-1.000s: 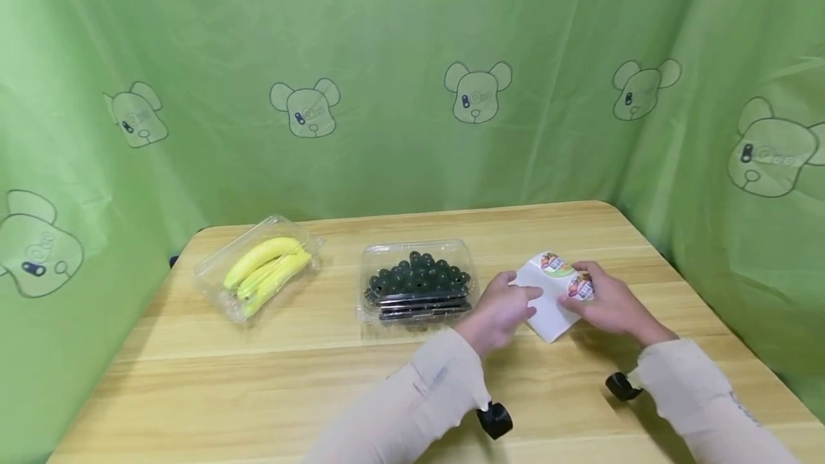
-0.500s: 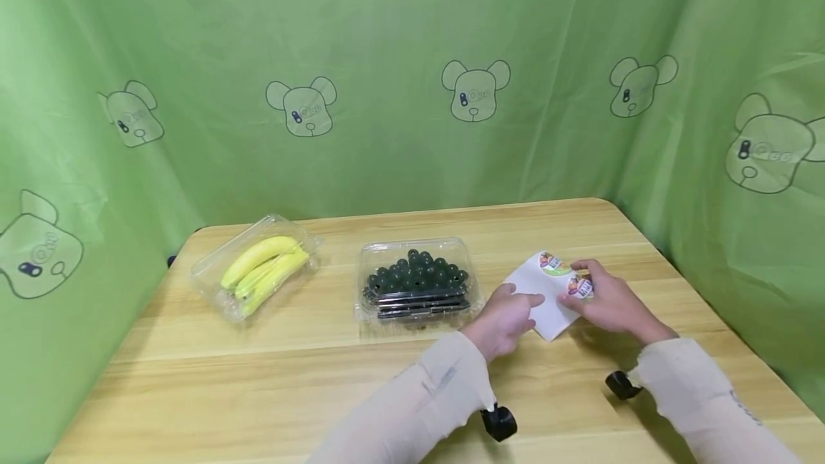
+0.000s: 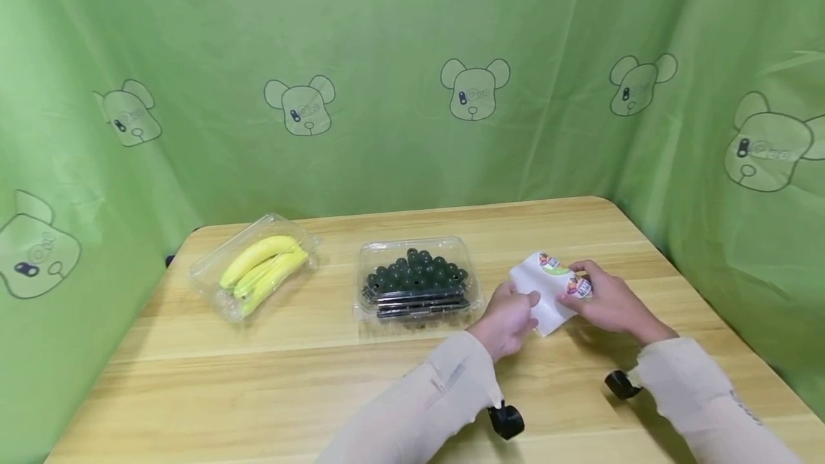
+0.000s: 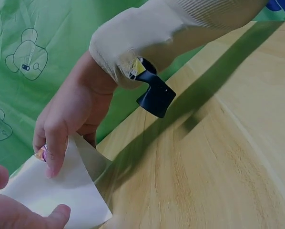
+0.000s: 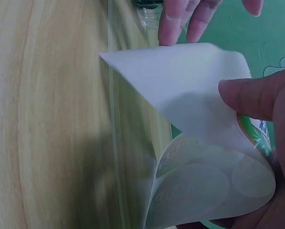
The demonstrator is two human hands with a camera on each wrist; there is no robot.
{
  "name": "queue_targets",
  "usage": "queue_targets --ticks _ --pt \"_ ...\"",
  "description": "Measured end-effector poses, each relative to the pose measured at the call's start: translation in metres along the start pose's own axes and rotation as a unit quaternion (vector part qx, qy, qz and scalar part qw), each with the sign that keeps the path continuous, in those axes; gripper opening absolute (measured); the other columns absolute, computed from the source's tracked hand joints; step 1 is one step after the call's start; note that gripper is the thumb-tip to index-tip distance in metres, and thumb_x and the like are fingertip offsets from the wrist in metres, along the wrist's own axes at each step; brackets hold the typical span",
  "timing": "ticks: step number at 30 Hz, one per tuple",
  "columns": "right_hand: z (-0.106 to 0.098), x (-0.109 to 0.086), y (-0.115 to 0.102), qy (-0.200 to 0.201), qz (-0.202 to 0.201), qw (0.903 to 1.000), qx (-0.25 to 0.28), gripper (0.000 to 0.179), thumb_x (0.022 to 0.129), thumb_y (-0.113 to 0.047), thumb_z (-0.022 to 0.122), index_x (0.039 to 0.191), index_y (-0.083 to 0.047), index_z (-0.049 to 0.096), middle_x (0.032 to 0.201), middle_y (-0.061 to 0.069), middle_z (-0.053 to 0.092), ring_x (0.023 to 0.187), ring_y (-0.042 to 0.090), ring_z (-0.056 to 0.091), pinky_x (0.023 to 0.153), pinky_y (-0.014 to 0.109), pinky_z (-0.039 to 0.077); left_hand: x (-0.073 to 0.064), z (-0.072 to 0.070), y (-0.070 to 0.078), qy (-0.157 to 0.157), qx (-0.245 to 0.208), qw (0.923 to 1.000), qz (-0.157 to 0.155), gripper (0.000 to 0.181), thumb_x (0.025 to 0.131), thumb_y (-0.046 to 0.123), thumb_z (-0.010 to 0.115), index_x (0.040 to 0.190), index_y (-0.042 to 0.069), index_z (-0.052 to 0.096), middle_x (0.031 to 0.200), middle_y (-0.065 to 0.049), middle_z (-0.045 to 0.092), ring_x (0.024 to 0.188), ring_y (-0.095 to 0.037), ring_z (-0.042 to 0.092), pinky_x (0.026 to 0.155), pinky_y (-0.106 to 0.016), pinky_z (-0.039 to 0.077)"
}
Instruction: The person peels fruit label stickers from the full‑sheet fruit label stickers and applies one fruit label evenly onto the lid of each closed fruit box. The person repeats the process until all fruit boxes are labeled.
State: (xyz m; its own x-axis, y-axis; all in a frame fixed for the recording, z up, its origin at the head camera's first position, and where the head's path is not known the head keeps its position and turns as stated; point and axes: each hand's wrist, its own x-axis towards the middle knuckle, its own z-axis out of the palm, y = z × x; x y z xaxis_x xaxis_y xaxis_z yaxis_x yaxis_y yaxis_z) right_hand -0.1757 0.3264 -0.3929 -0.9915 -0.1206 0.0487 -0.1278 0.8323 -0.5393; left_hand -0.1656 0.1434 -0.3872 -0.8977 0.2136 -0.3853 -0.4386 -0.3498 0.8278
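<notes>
My right hand (image 3: 609,299) pinches a white sheet of fruit stickers (image 3: 548,306), its thumb on the white face and fingers behind. Two round colourful stickers show along its far edge. In the right wrist view the sheet (image 5: 180,86) curls round, and faint sticker circles show through the lower part. My left hand (image 3: 508,321) is at the sheet's left edge; its straight fingertips (image 5: 170,34) meet that edge, with the thumb apart from them. In the left wrist view, the left thumb (image 4: 59,214) overlaps the white face.
Left of my hands stands a clear plastic box (image 3: 374,253) of dark green grapes (image 3: 419,274). Farther left, a second clear box (image 3: 213,263) holds yellow bananas (image 3: 264,263). All are on a wooden table (image 3: 258,392), with green curtain (image 3: 387,163) behind it.
My left hand has shifted slightly right along the sheet, its thumb drawing in. The sheet has become more bent, its near corner moving slightly up and left. My right hand stays in place.
</notes>
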Motion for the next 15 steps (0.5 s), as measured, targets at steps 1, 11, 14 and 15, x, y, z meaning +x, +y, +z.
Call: queue_targets --ticks 1,11,14,15 --pt "-0.0002 -0.0001 -0.0001 0.000 0.001 1.0000 0.001 0.068 0.086 -0.033 0.072 0.131 0.008 0.040 0.090 0.015 0.061 0.073 0.022 0.057 0.058 0.032 0.048 0.0007 -0.0002 -0.0005 0.001 0.007 1.0000 0.003 0.045 0.089 -0.005 0.057 0.133 -0.007 0.044 0.113 -0.017 0.058 0.111 -0.038 0.056 0.101 -0.060 0.039" --pt "0.0017 0.0000 -0.0028 -0.007 -0.011 0.9999 -0.010 0.068 0.087 -0.031 0.071 0.133 0.009 0.041 0.091 0.014 0.062 0.075 0.022 0.057 0.061 0.032 0.047 -0.0008 0.0026 -0.0008 0.016 0.032 0.9992 0.016 0.033 0.089 -0.002 0.062 0.121 -0.002 0.055 0.105 -0.012 0.066 0.096 -0.029 0.065 0.091 -0.046 0.052" --pt "0.0031 0.0001 -0.0029 -0.010 -0.010 0.9998 -0.014 0.068 0.087 -0.032 0.071 0.133 0.009 0.041 0.091 0.014 0.062 0.075 0.022 0.056 0.061 0.032 0.046 -0.0007 0.0030 -0.0011 0.024 0.033 0.9990 0.019 0.028 0.089 -0.002 0.061 0.117 0.000 0.057 0.104 -0.012 0.067 0.093 -0.027 0.065 0.088 -0.043 0.054" --pt "0.0035 0.0001 -0.0031 -0.011 -0.010 0.9998 -0.016 0.068 0.088 -0.033 0.071 0.133 0.009 0.041 0.091 0.015 0.062 0.075 0.022 0.056 0.061 0.032 0.046 0.0001 0.0032 -0.0013 0.029 0.034 0.9988 0.020 0.028 0.089 -0.002 0.062 0.117 0.000 0.058 0.103 -0.012 0.067 0.091 -0.026 0.065 0.087 -0.043 0.054"
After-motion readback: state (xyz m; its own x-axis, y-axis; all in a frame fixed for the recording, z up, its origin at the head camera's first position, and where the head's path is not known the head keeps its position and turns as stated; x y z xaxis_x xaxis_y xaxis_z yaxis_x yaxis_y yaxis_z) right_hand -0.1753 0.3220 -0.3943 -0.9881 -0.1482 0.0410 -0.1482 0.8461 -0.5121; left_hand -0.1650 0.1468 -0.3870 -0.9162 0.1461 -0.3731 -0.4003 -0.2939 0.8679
